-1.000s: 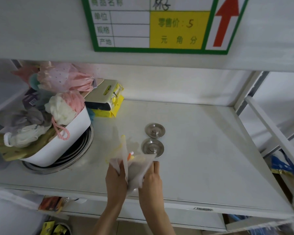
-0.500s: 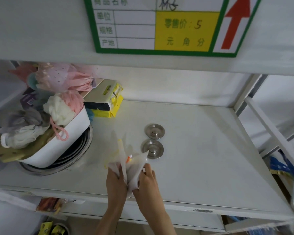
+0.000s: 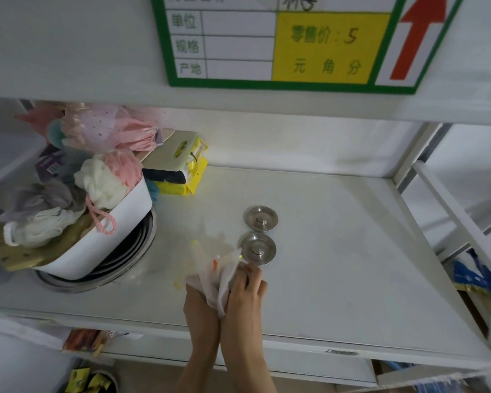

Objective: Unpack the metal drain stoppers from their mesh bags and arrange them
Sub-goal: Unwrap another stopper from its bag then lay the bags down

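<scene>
Two round metal drain stoppers lie on the white shelf, one behind the other: the far stopper and the near stopper. Just in front of the near one, a bunched white mesh bag with yellow and orange bits is held between both hands. My left hand grips its left side and my right hand grips its right side, fingers curled near the near stopper. Whether a stopper is inside the bag is hidden.
A white tub full of bath sponges and cloths sits on stacked metal rings at the left. Yellow packaged goods lie at the back left. A price sign hangs above. A shelf frame runs along the right.
Both hands have stayed on the mesh bag and shifted slightly forward and right, toward the near stopper; the bag is more bunched. The two stoppers have not moved.
</scene>
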### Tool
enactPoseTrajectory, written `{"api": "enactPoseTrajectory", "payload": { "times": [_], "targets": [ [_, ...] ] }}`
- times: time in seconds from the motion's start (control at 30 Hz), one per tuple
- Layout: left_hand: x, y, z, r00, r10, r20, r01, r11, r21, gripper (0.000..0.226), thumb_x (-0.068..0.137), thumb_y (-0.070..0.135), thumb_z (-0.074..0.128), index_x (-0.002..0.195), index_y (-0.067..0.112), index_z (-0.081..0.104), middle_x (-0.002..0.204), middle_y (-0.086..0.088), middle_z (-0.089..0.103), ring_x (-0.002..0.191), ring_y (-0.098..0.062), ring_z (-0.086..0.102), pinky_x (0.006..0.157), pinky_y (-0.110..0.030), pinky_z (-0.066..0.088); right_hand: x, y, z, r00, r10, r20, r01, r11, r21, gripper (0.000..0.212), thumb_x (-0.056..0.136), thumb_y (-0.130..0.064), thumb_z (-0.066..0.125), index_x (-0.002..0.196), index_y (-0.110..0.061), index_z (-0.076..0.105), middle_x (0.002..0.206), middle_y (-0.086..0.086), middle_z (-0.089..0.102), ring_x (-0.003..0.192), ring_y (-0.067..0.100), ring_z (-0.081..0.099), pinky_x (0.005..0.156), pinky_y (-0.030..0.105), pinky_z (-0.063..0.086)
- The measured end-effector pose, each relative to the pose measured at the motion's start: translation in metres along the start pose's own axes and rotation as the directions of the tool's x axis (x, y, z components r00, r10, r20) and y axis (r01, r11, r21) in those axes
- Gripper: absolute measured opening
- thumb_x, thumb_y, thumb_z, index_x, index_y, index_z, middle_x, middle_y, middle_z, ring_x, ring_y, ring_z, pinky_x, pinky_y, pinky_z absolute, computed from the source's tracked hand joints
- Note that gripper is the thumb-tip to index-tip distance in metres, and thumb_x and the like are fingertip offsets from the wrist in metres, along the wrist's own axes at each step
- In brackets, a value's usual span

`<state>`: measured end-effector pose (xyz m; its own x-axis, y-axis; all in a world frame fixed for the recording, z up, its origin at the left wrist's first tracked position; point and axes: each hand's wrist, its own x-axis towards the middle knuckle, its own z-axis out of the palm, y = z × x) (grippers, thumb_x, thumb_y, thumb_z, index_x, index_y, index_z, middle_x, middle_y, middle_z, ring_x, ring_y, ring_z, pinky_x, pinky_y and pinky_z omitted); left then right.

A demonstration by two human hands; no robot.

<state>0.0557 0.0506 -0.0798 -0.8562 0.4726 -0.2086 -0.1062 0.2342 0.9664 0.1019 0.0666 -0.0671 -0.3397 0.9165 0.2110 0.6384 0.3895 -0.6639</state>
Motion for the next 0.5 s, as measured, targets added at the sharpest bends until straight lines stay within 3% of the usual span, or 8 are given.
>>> {"api": "enactPoseTrajectory", "payload": {
  "times": [0.1,0.17,0.23,0.3,0.4,0.5],
  "targets": [
    [0.002,-0.001,-0.002,0.998,0.044,0.037,-0.046,0.997,0.068,0.021,0.091,0.019,0.056,0.075,0.009,0.047,0.065,-0.004,0.054,0.062,-0.018,0.05,0.054,-0.024,0.038,0.007,0.005,0.001,0.998,0.064,-0.014,-0.064,0.998,-0.026,0.049,0.072,0.013,0.061,0.115,-0.009,0.051,0.127,0.008,0.039,0.101,0.027,0.047,0.067,0.017,0.039],
    [0.008,-0.008,-0.002,0.998,0.025,0.061,-0.032,0.992,0.125,0.02,0.088,0.023,0.058,0.083,0.004,0.051,0.07,-0.007,0.059,0.069,-0.025,0.054,0.057,-0.03,0.043,0.008,0.01,0.007,0.997,0.078,-0.025,-0.079,0.996,-0.045,0.053,0.066,0.013,0.067,0.112,-0.006,0.051,0.118,0.012,0.047,0.093,0.026,0.052,0.072,0.014,0.041],
    [0.012,-0.015,-0.003,0.997,-0.025,0.077,0.013,0.988,0.155,0.023,0.086,0.02,0.052,0.099,0.001,0.055,0.083,-0.012,0.064,0.08,-0.034,0.06,0.068,-0.037,0.049,0.008,0.015,0.013,0.994,0.102,-0.039,-0.102,0.995,-0.017,0.054,0.067,0.015,0.066,0.114,-0.006,0.049,0.12,0.012,0.045,0.093,0.026,0.051,0.074,0.018,0.044],
    [0.016,-0.017,-0.005,0.995,-0.061,0.084,0.047,0.986,0.163,0.029,0.083,0.021,0.052,0.102,0.0,0.053,0.08,-0.011,0.063,0.08,-0.041,0.06,0.068,-0.035,0.048,0.008,0.022,0.014,0.992,0.096,-0.077,-0.096,0.995,0.002,0.051,0.067,0.016,0.065,0.111,-0.007,0.051,0.12,0.008,0.038,0.092,0.028,0.051,0.072,0.021,0.047],
    [0.023,-0.016,-0.014,0.997,0.015,0.07,-0.033,0.965,0.261,0.019,0.084,0.006,0.053,0.103,0.008,0.053,0.081,-0.006,0.065,0.079,-0.031,0.063,0.064,-0.031,0.043,0.009,0.035,0.008,0.991,0.125,-0.045,-0.124,0.992,0.015,0.045,0.072,0.013,0.059,0.112,-0.007,0.053,0.121,0.005,0.032,0.095,0.031,0.048,0.071,0.029,0.046],
    [0.032,-0.018,-0.02,0.997,0.036,0.067,-0.052,0.965,0.256,0.024,0.085,0.004,0.053,0.107,0.013,0.054,0.086,-0.004,0.066,0.079,-0.028,0.064,0.065,-0.032,0.046,0.013,0.049,0.005,0.952,0.301,0.057,-0.296,0.951,-0.083,0.039,0.079,0.01,0.051,0.116,-0.002,0.051,0.128,0.013,0.041,0.096,0.038,0.048,0.068,0.036,0.043]
  ]
}}
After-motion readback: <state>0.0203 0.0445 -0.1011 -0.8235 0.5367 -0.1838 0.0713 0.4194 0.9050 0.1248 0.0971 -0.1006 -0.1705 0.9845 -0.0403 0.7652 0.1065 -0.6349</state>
